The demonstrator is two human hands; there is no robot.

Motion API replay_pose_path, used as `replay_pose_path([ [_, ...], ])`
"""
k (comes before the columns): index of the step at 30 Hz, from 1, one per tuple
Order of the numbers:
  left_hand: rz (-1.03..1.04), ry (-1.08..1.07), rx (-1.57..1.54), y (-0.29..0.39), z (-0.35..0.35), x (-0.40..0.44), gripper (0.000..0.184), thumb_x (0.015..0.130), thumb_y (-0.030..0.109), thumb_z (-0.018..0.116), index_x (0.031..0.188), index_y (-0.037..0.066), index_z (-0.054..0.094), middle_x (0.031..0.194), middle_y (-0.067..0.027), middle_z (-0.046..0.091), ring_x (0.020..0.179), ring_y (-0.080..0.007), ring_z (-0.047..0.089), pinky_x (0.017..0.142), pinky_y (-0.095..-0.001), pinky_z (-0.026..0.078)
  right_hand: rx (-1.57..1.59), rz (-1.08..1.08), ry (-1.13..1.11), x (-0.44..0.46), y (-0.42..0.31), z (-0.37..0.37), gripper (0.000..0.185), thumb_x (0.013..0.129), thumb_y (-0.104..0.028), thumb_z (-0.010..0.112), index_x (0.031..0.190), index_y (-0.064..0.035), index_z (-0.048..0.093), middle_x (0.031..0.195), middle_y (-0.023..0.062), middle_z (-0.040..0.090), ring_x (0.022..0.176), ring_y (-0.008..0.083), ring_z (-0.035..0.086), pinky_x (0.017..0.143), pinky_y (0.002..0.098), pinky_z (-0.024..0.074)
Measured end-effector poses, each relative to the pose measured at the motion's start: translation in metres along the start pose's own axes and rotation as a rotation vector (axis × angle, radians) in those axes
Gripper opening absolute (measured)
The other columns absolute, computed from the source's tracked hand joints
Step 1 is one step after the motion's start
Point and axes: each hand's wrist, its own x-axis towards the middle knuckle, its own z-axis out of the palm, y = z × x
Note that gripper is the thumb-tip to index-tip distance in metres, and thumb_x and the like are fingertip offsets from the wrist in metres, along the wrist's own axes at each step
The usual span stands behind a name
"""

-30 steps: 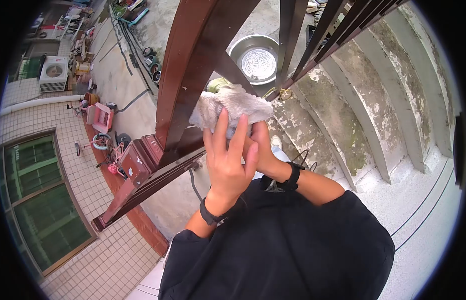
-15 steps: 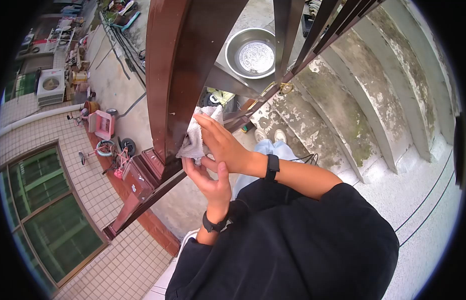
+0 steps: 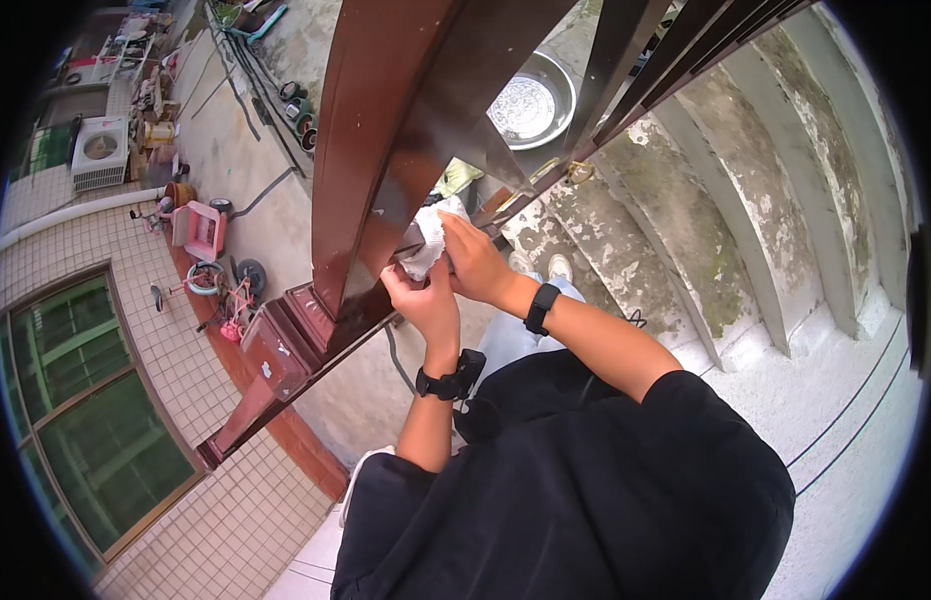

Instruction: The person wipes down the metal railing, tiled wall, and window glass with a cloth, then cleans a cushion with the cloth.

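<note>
A crumpled pale cloth (image 3: pixel 426 243) is pressed against a narrow part of the brown metal railing (image 3: pixel 371 150). My right hand (image 3: pixel 472 258) is closed over the cloth from the right side. Just below it, my left hand (image 3: pixel 424 298) curls its fingers at the cloth's lower edge, close to the railing. Part of the cloth is hidden beneath my fingers. Black bands circle both wrists.
Weathered concrete steps (image 3: pixel 686 200) curve away on the right. Beyond the bars, a metal basin (image 3: pixel 558 112) stands on the ground. A brown post cap (image 3: pixel 286 340) lies left of my hands. Farther left are a pink bin (image 3: pixel 201 228) and a small bicycle (image 3: pixel 236 300).
Both hands have moved slightly right with the cloth. My left hand has turned and its fingers have curled in more. The view has shifted, and the railing now covers part of the basin.
</note>
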Motion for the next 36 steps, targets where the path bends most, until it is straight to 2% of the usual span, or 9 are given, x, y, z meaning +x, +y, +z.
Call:
replay_pose_path([
  [4,-0.048,-0.071,0.292,-0.078,0.009,0.005,0.030,0.086,0.003,0.073,0.108,-0.004,0.054,0.109,-0.0119,0.066,0.100,-0.0156,0.063,0.086,-0.0289,0.051,0.069,0.282,-0.247,-0.042,0.059,0.008,0.070,0.076,-0.010,0.073,0.137,0.0037,0.042,0.134,0.0247,0.050,0.126,0.0400,0.049,0.106,0.0440,0.0418],
  [6,-0.328,-0.104,0.242,-0.136,0.009,0.010,0.033,0.082,0.001,0.074,0.111,-0.006,0.059,0.108,-0.0128,0.069,0.100,-0.0173,0.066,0.089,-0.0292,0.051,0.047,0.317,-0.300,-0.065,0.091,0.015,0.070,0.077,-0.009,0.072,0.138,0.0047,0.040,0.136,0.0249,0.048,0.127,0.0407,0.047,0.108,0.0439,0.0402],
  [11,-0.295,-0.066,0.101,-0.125,0.006,0.002,0.027,0.086,0.001,0.072,0.107,-0.003,0.055,0.105,-0.0079,0.065,0.095,-0.0123,0.062,0.083,-0.0256,0.051,0.111,0.397,-0.288,-0.068,0.078,0.015,0.067,0.080,-0.002,0.065,0.140,0.0072,0.037,0.142,0.0277,0.042,0.136,0.0420,0.039,0.114,0.0435,0.0339],
  [20,0.013,0.166,-0.102,0.017,-0.003,-0.010,0.036,0.096,0.004,0.056,0.130,-0.003,0.046,0.120,-0.0121,0.062,0.104,-0.0173,0.061,0.088,-0.0311,0.050,0.274,-0.024,-0.101,0.034,-0.038,-0.031,0.064,0.073,0.001,0.066,0.133,0.0083,0.046,0.143,0.0245,0.045,0.135,0.0407,0.042,0.113,0.0461,0.0360],
  [21,-0.042,0.144,-0.200,0.049,0.005,-0.012,0.060,0.089,-0.003,0.052,0.146,-0.002,0.032,0.140,-0.0148,0.049,0.124,-0.0223,0.053,0.105,-0.0358,0.042,0.295,-0.061,-0.053,0.044,-0.051,-0.035,0.061,0.074,-0.001,0.066,0.132,0.0074,0.049,0.141,0.0227,0.048,0.134,0.0396,0.044,0.112,0.0472,0.0371],
  [25,0.044,0.123,-0.319,0.019,0.000,-0.009,0.063,0.087,0.004,0.059,0.145,-0.001,0.034,0.138,-0.0129,0.050,0.120,-0.0226,0.054,0.103,-0.0365,0.043,0.313,-0.167,-0.042,0.054,-0.040,-0.032,0.056,0.079,-0.007,0.065,0.132,0.0025,0.050,0.138,0.0166,0.053,0.127,0.0367,0.051,0.106,0.0464,0.0420],
  [28,0.148,0.106,-0.134,0.001,-0.004,0.003,0.038,0.096,0.011,0.059,0.130,-0.002,0.047,0.128,-0.0084,0.057,0.114,-0.0184,0.055,0.099,-0.0349,0.043,0.346,-0.188,-0.039,0.050,-0.018,-0.017,0.057,0.080,-0.009,0.065,0.134,-0.0021,0.048,0.138,0.0147,0.053,0.121,0.0360,0.054,0.103,0.0466,0.0437],
  [32,0.210,0.021,-0.147,-0.032,-0.009,0.012,0.042,0.091,0.009,0.065,0.128,-0.001,0.050,0.123,-0.0077,0.061,0.109,-0.0170,0.058,0.096,-0.0334,0.046,0.309,-0.153,-0.101,0.039,0.004,-0.009,0.061,0.081,-0.011,0.066,0.138,-0.0054,0.043,0.137,0.0142,0.053,0.119,0.0359,0.055,0.104,0.0470,0.0429],
  [36,-0.023,-0.078,-0.141,-0.099,-0.003,0.007,0.039,0.088,0.003,0.069,0.124,-0.003,0.054,0.120,-0.0087,0.063,0.105,-0.0166,0.061,0.092,-0.0316,0.049,0.170,0.045,-0.264,-0.013,0.058,0.006,0.072,0.080,-0.008,0.066,0.145,-0.0043,0.035,0.137,0.0182,0.051,0.127,0.0372,0.049,0.110,0.0462,0.0378],
])
